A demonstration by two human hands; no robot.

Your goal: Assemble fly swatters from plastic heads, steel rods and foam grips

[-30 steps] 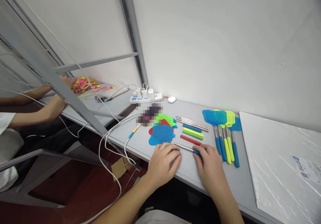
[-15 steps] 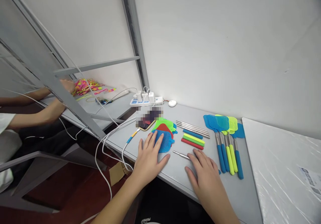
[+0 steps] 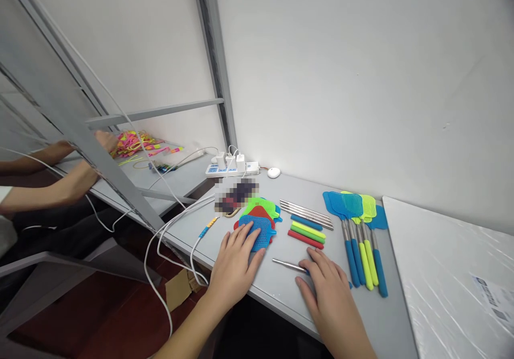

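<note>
My left hand (image 3: 236, 257) lies with spread fingers on a blue perforated fly swatter head (image 3: 263, 231). Beneath that head are a red swatter head (image 3: 263, 212) and green ones (image 3: 257, 204). My right hand (image 3: 327, 284) rests palm down over a metal rod (image 3: 287, 264) with a blue handle; its fingers are apart and lie across the handle, most of which is hidden. Beyond it sit loose handle tubes in red (image 3: 305, 239), green, yellow and blue, then several bare metal rods (image 3: 307, 212). To the right lie several whole fly swatters (image 3: 357, 241), blue and yellow.
A phone (image 3: 236, 195), a white charging cable (image 3: 193, 252) and a power strip (image 3: 233, 170) are at the left back. A wrapped white board (image 3: 450, 273) covers the right side. Past the metal frame (image 3: 108, 171), another person's hands (image 3: 105, 142) handle pink and yellow items.
The view has tilted up slightly, so everything sits lower in the picture. The rod under my right hand has shifted a little toward me. My left hand stays on the blue swatter head.
</note>
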